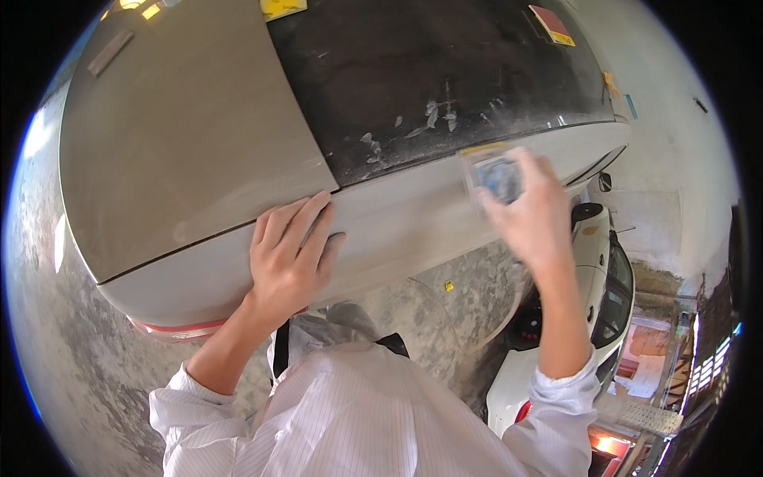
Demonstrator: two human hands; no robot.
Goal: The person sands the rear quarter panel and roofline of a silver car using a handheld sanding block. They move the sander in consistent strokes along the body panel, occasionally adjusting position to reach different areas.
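My right hand (534, 208) grips a flat, rectangular sanding block (498, 176), smeared by motion, with a clear-looking edge and a blue-grey middle. The block lies against the pale grey side panel (397, 222) of a car, just below its dusty dark glass (445, 71). Farther left, my left hand (290, 250) rests on the same panel with nothing in it. Its fingers are stretched out, and their tips reach the seam beside the corner of the matt beige-grey lid (183, 135).
A red-brown pad with a yellow edge (551, 25) and a yellow packet (283, 8) lie on the car. A narrow grey bar (110, 53) rests on the lid. Behind, at right, stands a white car (588, 246). A hose (489, 338) trails across the stained concrete floor (429, 318).
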